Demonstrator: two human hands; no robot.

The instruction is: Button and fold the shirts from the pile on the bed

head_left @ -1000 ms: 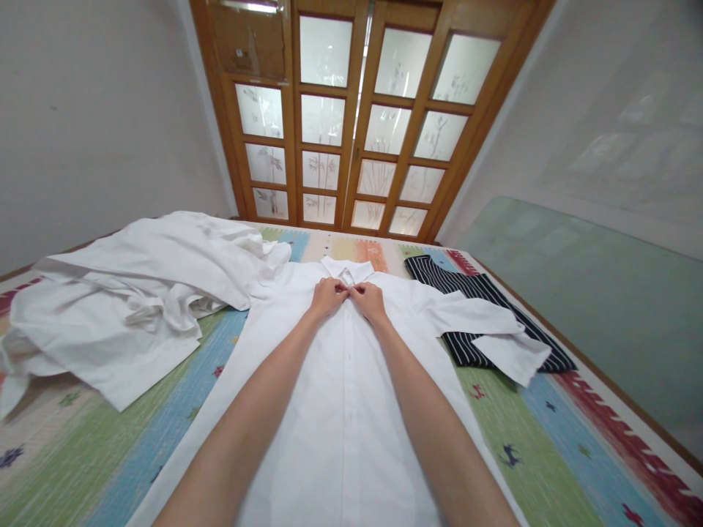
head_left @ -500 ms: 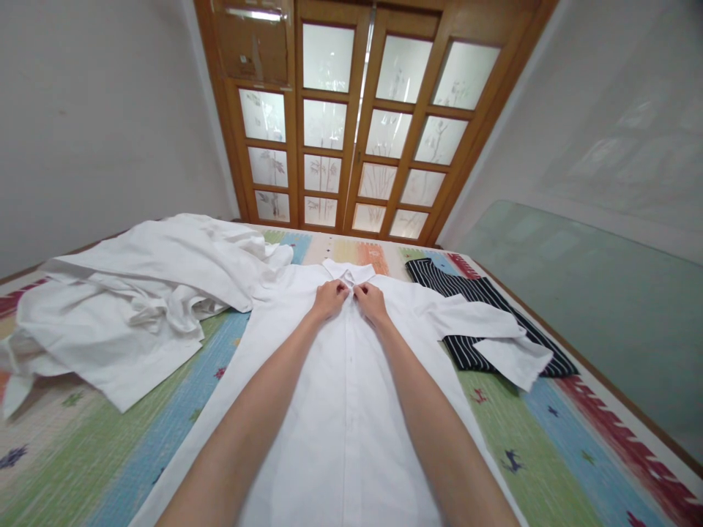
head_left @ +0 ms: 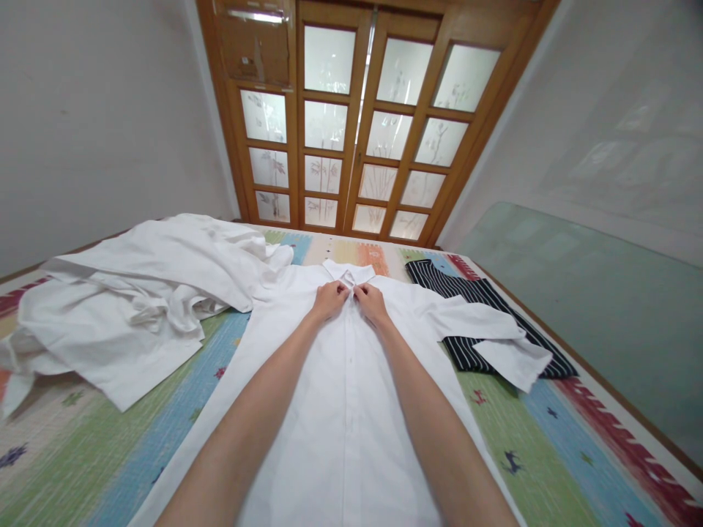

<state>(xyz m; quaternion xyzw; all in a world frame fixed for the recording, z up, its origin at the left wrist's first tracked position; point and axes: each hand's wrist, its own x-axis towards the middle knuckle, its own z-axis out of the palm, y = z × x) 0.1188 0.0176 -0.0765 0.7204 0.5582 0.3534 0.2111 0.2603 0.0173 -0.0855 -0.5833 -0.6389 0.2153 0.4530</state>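
Observation:
A white shirt lies spread out front side up, its collar pointing away from me. Just below the collar, my left hand pinches the front edge of the shirt. My right hand pinches the same placket from the other side, its fingertips close to those of the left. Whatever small part sits between the fingertips, perhaps a button, is too small to make out. The shirt's right-side sleeve stretches over a folded black-and-white striped garment.
A heap of white clothing lies at the left, touching the shirt's shoulder. Beneath everything is a colourful patterned mat. A pale green panel leans along the right wall. Wooden doors with glass panes stand at the far end.

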